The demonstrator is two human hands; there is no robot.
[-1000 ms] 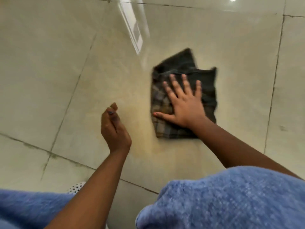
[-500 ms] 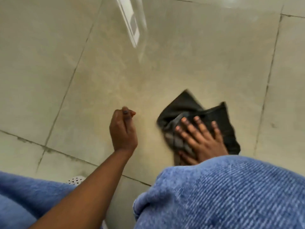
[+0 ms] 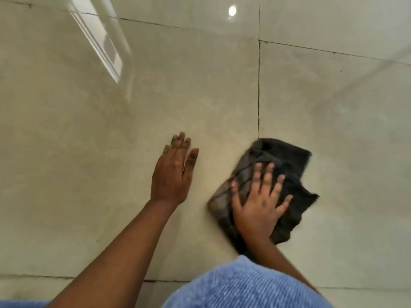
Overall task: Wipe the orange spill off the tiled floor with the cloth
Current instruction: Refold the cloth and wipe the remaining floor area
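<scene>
A dark, crumpled cloth [image 3: 287, 161] lies on the beige tiled floor [image 3: 89, 152]. My right hand [image 3: 260, 203] presses flat on it with fingers spread. Left of the cloth, a faint orange-tan smear [image 3: 213, 170] tints the tile. My left hand [image 3: 173, 172] is beside that smear with straight fingers, holding nothing; whether it touches the floor I cannot tell. Both hands and the cloth look blurred by motion.
My knees in blue fabric [image 3: 244, 285] fill the bottom edge. Dark grout lines [image 3: 258, 90] run across the glossy floor, which reflects a window [image 3: 100, 45] and a lamp [image 3: 232, 11].
My right hand has pushed the cloth away from my knee and to the right. My left hand has uncurled from a loose fist into straight fingers.
</scene>
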